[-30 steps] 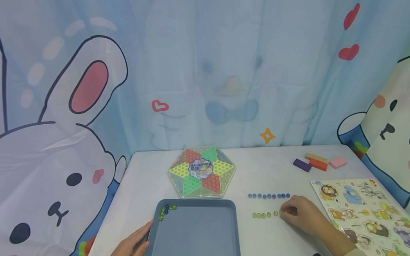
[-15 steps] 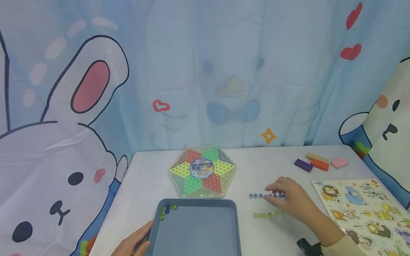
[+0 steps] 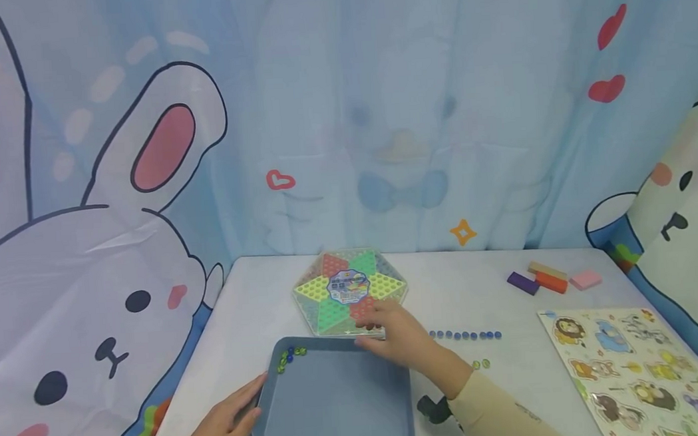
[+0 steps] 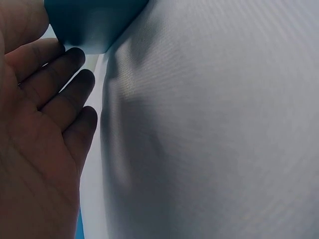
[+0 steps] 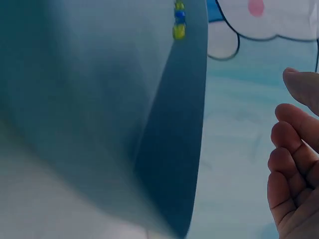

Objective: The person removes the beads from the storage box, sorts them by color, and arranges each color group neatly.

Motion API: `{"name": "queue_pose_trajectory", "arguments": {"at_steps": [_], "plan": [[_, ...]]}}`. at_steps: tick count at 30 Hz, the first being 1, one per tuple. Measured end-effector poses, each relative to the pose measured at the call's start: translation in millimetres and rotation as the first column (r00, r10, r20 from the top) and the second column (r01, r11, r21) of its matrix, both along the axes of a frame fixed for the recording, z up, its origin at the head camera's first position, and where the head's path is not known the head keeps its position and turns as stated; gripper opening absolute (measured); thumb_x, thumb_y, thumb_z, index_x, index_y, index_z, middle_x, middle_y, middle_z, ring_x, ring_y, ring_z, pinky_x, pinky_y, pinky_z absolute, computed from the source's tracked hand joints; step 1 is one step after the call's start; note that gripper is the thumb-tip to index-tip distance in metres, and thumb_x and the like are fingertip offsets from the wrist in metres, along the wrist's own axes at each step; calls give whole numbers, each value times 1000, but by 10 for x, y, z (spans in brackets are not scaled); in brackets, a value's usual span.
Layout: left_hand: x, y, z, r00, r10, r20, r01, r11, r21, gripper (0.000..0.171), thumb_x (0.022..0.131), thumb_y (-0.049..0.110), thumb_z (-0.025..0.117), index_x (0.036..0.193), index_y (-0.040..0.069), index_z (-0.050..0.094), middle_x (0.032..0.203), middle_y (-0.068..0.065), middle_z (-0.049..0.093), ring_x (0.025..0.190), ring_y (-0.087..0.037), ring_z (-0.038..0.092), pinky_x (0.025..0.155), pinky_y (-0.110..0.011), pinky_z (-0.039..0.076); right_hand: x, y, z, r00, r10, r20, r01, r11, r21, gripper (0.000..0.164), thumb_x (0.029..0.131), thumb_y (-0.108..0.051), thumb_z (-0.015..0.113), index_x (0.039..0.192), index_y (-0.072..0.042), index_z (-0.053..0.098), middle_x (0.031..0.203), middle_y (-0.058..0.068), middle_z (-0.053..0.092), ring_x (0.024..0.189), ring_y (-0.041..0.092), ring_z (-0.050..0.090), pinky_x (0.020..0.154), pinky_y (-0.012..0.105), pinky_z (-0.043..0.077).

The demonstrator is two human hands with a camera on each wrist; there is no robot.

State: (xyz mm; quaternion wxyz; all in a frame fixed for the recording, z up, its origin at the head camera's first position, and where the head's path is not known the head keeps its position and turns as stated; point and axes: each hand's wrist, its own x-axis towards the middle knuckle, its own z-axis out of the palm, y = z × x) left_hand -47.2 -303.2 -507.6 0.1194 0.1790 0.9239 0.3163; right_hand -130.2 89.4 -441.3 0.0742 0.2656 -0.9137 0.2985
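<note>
A blue-grey tray [image 3: 342, 405] lies on the table in the head view. In its back left corner sit several yellow-green and blue marbles [image 3: 290, 359]. My left hand [image 3: 220, 426] rests against the tray's left side, fingers straight, as the left wrist view also shows beside the tray wall [image 4: 92, 27]. Over the tray's back right corner hovers my right hand [image 3: 406, 340], thumb and fingers apart. In the right wrist view its fingers [image 5: 285, 134] are loosely bent with nothing visible between them. A row of blue marbles [image 3: 465, 335] stands to the right, with green marbles [image 3: 480, 364] partly hidden behind my forearm.
A hexagonal star-patterned game board [image 3: 331, 312] lies behind the tray, partly covered by my right hand. Purple [image 3: 523, 283], orange [image 3: 551, 282], tan and pink [image 3: 585, 279] blocks lie at the back right. An animal picture board [image 3: 623, 344] covers the right side.
My right hand has moved left from the green marbles, past the blue row, to the tray's back right corner. My left hand has stayed at the tray. The head view has turned slightly.
</note>
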Motion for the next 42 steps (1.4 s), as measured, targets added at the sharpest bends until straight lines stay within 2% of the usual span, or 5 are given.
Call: {"name": "queue_pose_trajectory", "arguments": {"at_steps": [6,16,25,34,42], "plan": [[-12,-9,-28,1000,13,-4,-13,1000,1,63,110,50,47,164,20,36,166,0,43,151,-33,45,117,-37,49,-48,-396,-76,990,130,52,-133,990,55,32,93,-37,81,120,-19,79,109,-8,73,103,8,65,91,32,59],[-12,-4,-37,998,-23,-52,24,999,25,60,111,45,47,165,21,35,166,-5,44,149,-37,46,117,-38,50,-63,-828,-263,944,281,173,-301,948,102,43,96,-39,77,129,-11,74,123,0,75,116,12,69,103,29,57],[-17,12,-32,999,0,-54,0,1000,6,58,111,47,45,164,25,36,167,2,42,151,-30,46,118,-41,48,-94,-1018,-386,945,268,188,-299,941,160,50,94,-40,79,133,-11,71,130,2,73,123,15,68,108,29,55],[22,48,45,999,6,-41,-6,1000,5,60,111,46,46,164,20,36,166,-4,44,150,-34,46,118,-42,48,-125,-1161,-428,936,299,186,-327,935,140,46,93,-35,80,132,-11,72,131,0,72,125,13,66,110,27,53],[18,40,31,998,2,-56,-1,1000,14,59,112,45,46,164,21,36,166,-2,44,150,-34,46,118,-41,48,-103,-1319,-516,937,319,140,-338,931,139,37,87,-33,86,120,-16,78,113,-8,70,106,3,63,101,19,54]]}}
